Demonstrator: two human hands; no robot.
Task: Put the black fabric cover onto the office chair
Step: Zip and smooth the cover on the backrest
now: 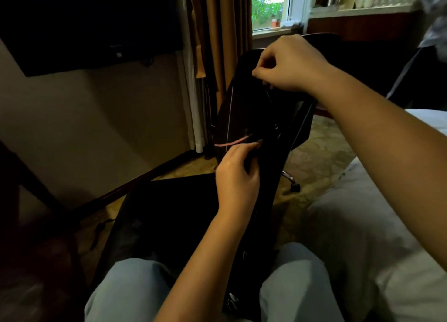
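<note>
Head view, looking down over both knees. Black cover [244, 118] draped over upright back of office chair [294, 186], just ahead of knees; more black fabric hanging low toward floor. Right hand [287, 65] at top edge of chair back, fingers pinched together on cover edge. Left hand [238, 174] lower, at mid-height of back, fingertips closed on cover beside pink cord [231, 142]. Chrome chair base and caster visible right of fabric. White bed [377, 225] at right; brown curtain [217, 31] and window [268, 7] behind chair.
</note>
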